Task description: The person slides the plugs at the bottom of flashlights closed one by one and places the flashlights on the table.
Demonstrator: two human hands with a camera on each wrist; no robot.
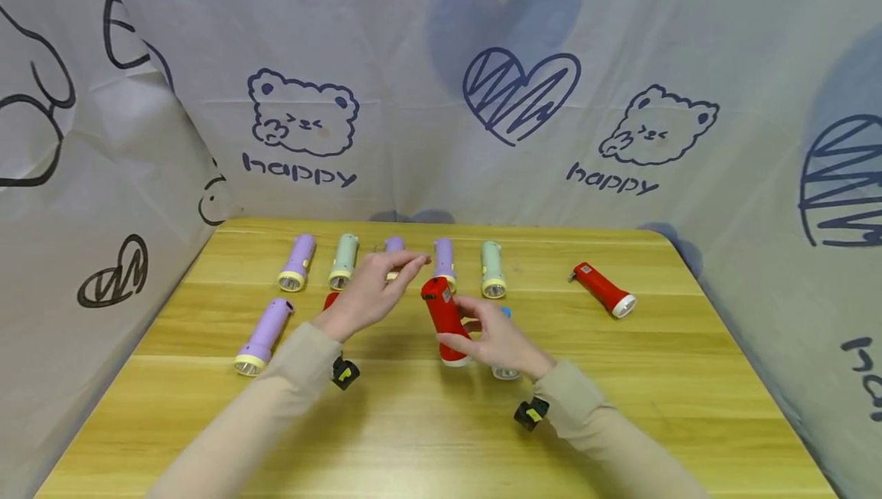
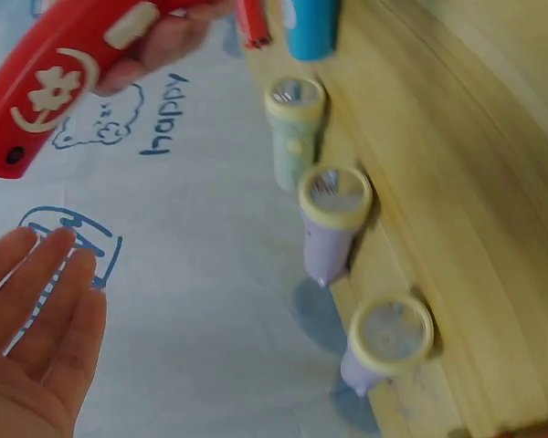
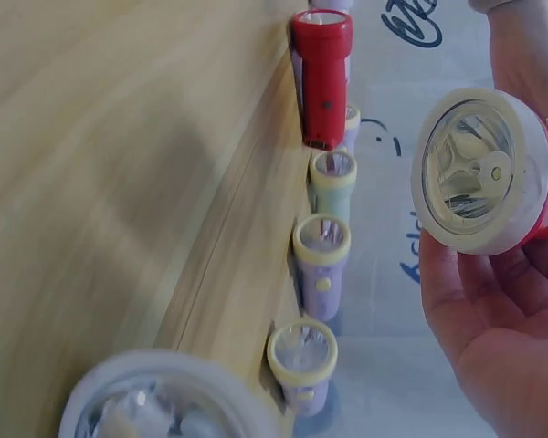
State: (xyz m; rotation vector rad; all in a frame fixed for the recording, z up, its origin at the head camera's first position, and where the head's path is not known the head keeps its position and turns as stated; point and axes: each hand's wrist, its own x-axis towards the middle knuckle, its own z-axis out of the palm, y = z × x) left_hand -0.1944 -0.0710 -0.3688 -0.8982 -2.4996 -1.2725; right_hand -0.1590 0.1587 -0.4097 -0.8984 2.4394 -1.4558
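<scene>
My right hand [image 1: 492,338] grips a red flashlight [image 1: 444,319] above the table, its tail tilted up and its white-rimmed head down. In the right wrist view, the fingers of the right hand [image 3: 493,319] lie around the head of the held flashlight [image 3: 479,173], whose clear lens shows. The left hand [image 1: 372,288] hovers just left of the flashlight's tail and holds nothing. Its fingers look straight in the left wrist view, where the left hand [image 2: 46,319] is below the red flashlight's tail [image 2: 46,91]. A blue flashlight [image 1: 506,373] is mostly hidden behind the right hand.
Another red flashlight [image 1: 331,300] is partly covered by the left hand. Purple [image 1: 298,262] and green flashlights [image 1: 492,269] line the back of the wooden table [image 1: 441,438]. One purple flashlight [image 1: 263,337] lies at the left, a red flashlight [image 1: 602,290] at the right. A printed cloth [image 1: 413,139] hangs behind.
</scene>
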